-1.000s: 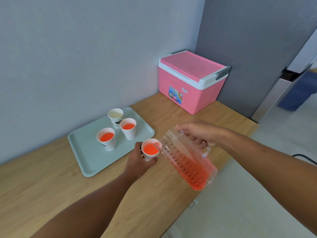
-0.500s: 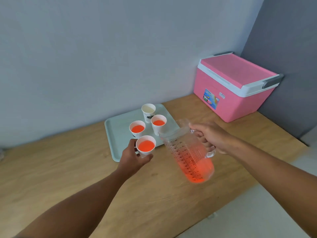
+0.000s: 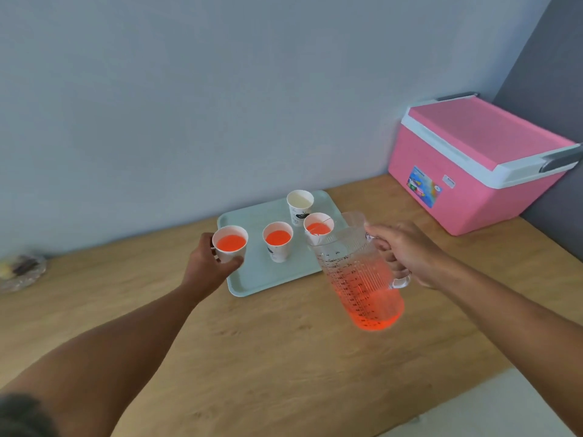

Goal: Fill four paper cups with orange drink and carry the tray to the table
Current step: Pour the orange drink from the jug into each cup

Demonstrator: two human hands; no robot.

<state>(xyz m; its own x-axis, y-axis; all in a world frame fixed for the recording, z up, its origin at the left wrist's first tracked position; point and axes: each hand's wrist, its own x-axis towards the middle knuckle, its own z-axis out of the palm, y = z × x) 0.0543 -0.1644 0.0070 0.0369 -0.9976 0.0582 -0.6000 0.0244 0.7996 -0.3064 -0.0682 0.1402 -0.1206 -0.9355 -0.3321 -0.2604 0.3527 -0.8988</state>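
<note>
My left hand [image 3: 208, 266] grips a white paper cup [image 3: 229, 244] full of orange drink at the left edge of the pale green tray [image 3: 262, 279]. On the tray stand two more cups holding orange drink, one in the middle [image 3: 277, 241] and one [image 3: 318, 228] partly behind the jug's rim. An empty cup [image 3: 299, 205] stands at the tray's far side. My right hand [image 3: 407, 253] holds the clear measuring jug [image 3: 359, 272] by its handle, upright above the wooden counter [image 3: 284, 357], orange drink filling its lower half.
A pink cooler box [image 3: 473, 165] with a white rim sits at the back right against the grey wall. A clear dish [image 3: 22, 269] with something in it lies at the far left. The counter's front edge runs along the lower right.
The jug has tipped back from pouring to upright. My left hand has carried the filled cup from in front of the tray to its left edge.
</note>
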